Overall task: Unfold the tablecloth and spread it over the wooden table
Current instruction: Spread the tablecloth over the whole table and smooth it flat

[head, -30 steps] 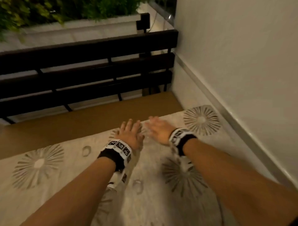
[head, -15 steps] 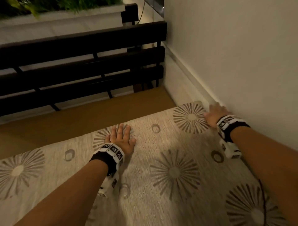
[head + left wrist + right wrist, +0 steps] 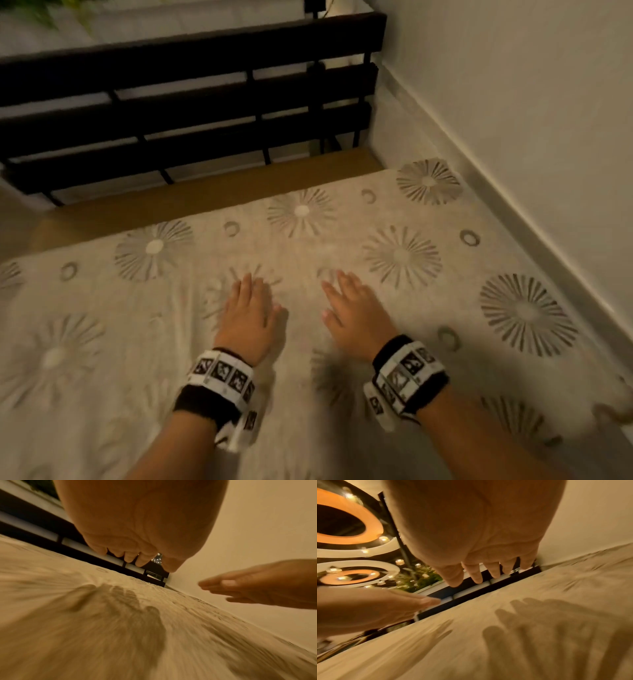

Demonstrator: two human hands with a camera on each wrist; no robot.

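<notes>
Tablecloth (image 3: pixel 342 246) lying spread flat over most of the wooden table (image 3: pixel 219 192); beige, patterned with grey sunbursts and small rings. Far edge of cloth stopping short of table's far edge, leaving a bare wooden strip exposed there and at the far left corner. Right side of cloth running up to the base of the white wall (image 3: pixel 513 102).

Left hand (image 3: pixel 246 315) positioned palm down near the middle of the tablecloth, fingers straight and close together, thumb out to the side; nothing gripped. From left wrist view, palm (image 3: pixel 140 520) raised clear of the cloth, shadow cast on the fabric beneath. Contact at fingertips not determinable.

Right hand (image 3: pixel 352 315) positioned palm down just beside the left hand, nearer the wall, apart from it. Fingers straight and slightly spread; nothing gripped. From right wrist view, fingers (image 3: pixel 476 573) extended above the cloth, spread shadow visible below on the fabric. Contact with cloth not determinable.

Both wrists carrying black bands with white marker blocks (image 3: pixel 222 373).

Dark slatted bench (image 3: pixel 191 102) standing beyond the table's far edge, its end beside the wall. Green foliage (image 3: pixel 51 13) beyond the bench. Cloth surface blurred in both wrist views.
</notes>
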